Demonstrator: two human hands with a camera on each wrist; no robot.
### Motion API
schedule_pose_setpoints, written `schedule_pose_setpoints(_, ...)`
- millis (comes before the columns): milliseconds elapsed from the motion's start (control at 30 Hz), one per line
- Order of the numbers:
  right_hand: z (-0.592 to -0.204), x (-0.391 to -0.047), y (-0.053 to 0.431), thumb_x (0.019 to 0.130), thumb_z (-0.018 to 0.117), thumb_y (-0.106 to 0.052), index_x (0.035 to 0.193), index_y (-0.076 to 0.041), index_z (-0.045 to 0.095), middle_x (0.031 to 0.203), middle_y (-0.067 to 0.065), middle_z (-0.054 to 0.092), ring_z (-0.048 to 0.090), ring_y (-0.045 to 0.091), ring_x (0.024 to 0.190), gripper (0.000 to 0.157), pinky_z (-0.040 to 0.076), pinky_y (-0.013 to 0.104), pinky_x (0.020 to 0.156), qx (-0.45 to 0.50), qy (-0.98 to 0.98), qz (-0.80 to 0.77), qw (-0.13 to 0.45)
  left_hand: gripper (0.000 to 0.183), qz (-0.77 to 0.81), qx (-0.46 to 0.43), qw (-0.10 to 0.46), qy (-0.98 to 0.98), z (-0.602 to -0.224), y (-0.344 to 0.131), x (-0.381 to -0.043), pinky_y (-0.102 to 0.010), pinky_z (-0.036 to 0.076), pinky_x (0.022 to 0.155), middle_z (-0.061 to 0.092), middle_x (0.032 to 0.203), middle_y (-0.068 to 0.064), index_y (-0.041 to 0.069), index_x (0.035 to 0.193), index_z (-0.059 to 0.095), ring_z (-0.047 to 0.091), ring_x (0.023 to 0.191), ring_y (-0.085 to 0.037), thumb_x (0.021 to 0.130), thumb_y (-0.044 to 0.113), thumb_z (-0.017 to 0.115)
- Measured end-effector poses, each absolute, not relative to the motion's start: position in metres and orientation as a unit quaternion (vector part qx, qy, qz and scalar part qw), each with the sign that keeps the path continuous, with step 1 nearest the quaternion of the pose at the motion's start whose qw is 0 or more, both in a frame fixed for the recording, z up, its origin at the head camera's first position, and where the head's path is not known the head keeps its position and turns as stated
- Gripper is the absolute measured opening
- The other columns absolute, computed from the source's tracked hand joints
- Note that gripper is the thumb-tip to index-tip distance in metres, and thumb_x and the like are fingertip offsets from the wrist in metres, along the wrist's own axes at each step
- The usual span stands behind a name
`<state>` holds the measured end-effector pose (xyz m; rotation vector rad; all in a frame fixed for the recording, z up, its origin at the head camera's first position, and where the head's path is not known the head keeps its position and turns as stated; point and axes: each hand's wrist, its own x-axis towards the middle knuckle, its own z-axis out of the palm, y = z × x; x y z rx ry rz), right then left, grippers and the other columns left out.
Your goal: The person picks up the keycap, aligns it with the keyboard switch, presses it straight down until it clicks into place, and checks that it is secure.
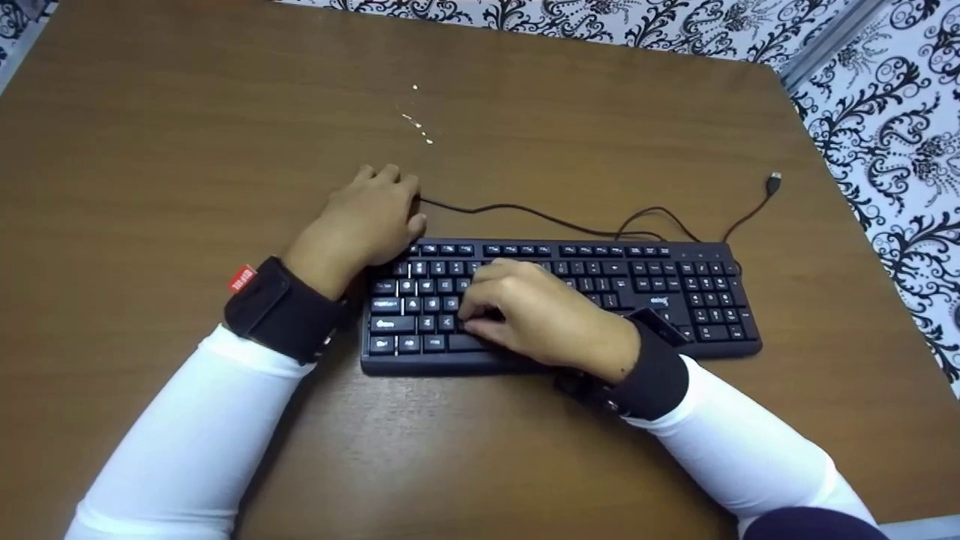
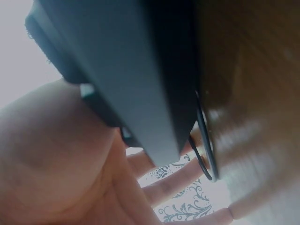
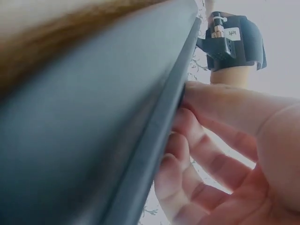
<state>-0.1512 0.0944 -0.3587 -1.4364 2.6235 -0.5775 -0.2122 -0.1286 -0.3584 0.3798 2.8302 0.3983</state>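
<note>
A black keyboard (image 1: 480,365) lies on the wooden table, its keys facing up. My left hand (image 1: 367,217) is at the keyboard's far left corner, fingers spread loosely beyond the back edge, where they hide the end of a cable. Those extended fingers (image 2: 173,183) also show in the left wrist view, past the keyboard's dark edge. Over the left-middle keys is my right hand (image 1: 536,311), palm down, with bent fingers and the thumb low at the keys. From the right wrist, its fingertips (image 3: 169,176) show loosely bent at the key side of the keyboard.
A thin black cable (image 1: 525,211) runs behind the keyboard, and a USB plug (image 1: 773,184) lies to the right. Small pale crumbs (image 1: 418,125) are scattered farther back. Black wrist straps (image 1: 285,311) sit over white sleeves. Floral-patterned walls (image 1: 892,127) border the table.
</note>
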Motion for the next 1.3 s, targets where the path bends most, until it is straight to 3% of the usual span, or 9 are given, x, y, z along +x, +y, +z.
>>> schedule_pose_setpoints(300,-0.366,-0.148,0.078,0.085,0.077,-0.011,0.087,-0.012,0.071,0.087,0.000,0.067,0.063,0.014,0.082,0.006,0.057,0.027,0.079,-0.460,0.864,-0.195,0.061,0.054,0.132,0.133,0.122,0.975,-0.364,-0.142,-0.209,-0.074,0.036,0.107,0.038,0.154,-0.023,0.002,0.147,0.043,0.031,0.143,-0.048,0.102,0.032,0.048)
schedule_pose_setpoints(667,-0.382,-0.144,0.060,0.086,0.076,-0.015,0.088,-0.013,0.070,0.089,-0.001,0.066,0.061,0.012,0.084,0.007,0.056,0.025,0.080,-0.461,0.865,-0.185,0.076,0.055,0.133,0.130,0.122,0.975,-0.383,-0.160,-0.202,-0.073,0.039,0.104,0.040,0.150,-0.025,0.002,0.146,0.044,0.035,0.140,-0.049,0.102,0.033,0.050)
schedule_pose_setpoints(933,-0.394,-0.144,0.054,0.084,0.074,-0.009,0.082,-0.013,0.070,0.087,-0.002,0.064,0.061,0.014,0.084,0.006,0.056,0.028,0.083,-0.465,0.867,-0.164,0.074,0.053,0.136,0.128,0.116,0.976,-0.401,-0.168,-0.204,-0.072,0.041,0.102,0.044,0.148,-0.023,0.002,0.144,0.046,0.038,0.137,-0.046,0.101,0.033,0.050)
schedule_pose_setpoints(1067,-0.394,-0.149,0.059,0.087,0.075,-0.015,0.086,-0.014,0.074,0.088,-0.003,0.066,0.061,0.013,0.084,0.001,0.056,0.026,0.081,-0.476,0.859,-0.183,0.045,0.051,0.143,0.126,0.112,0.975,-0.409,-0.168,-0.208,-0.070,0.041,0.103,0.045,0.147,-0.022,0.004,0.143,0.047,0.039,0.137,-0.045,0.101,0.034,0.050)
schedule_pose_setpoints(1200,-0.387,-0.161,0.068,0.090,0.073,-0.020,0.094,-0.014,0.076,0.093,-0.002,0.068,0.060,0.013,0.088,0.009,0.055,0.025,0.082,-0.454,0.859,-0.235,-0.009,0.051,0.148,0.122,0.110,0.975,-0.415,-0.170,-0.213,-0.069,0.041,0.104,0.046,0.147,-0.022,0.004,0.142,0.049,0.039,0.136,-0.045,0.101,0.034,0.051)
schedule_pose_setpoints(1300,-0.384,-0.171,0.075,0.092,0.070,-0.022,0.102,-0.013,0.075,0.100,0.000,0.068,0.059,0.015,0.096,0.015,0.054,0.029,0.089,-0.409,0.874,-0.264,-0.013,0.050,0.151,0.123,0.128,0.972,-0.418,-0.171,-0.213,-0.068,0.040,0.107,0.046,0.147,-0.022,0.004,0.141,0.051,0.040,0.137,-0.045,0.102,0.035,0.051)
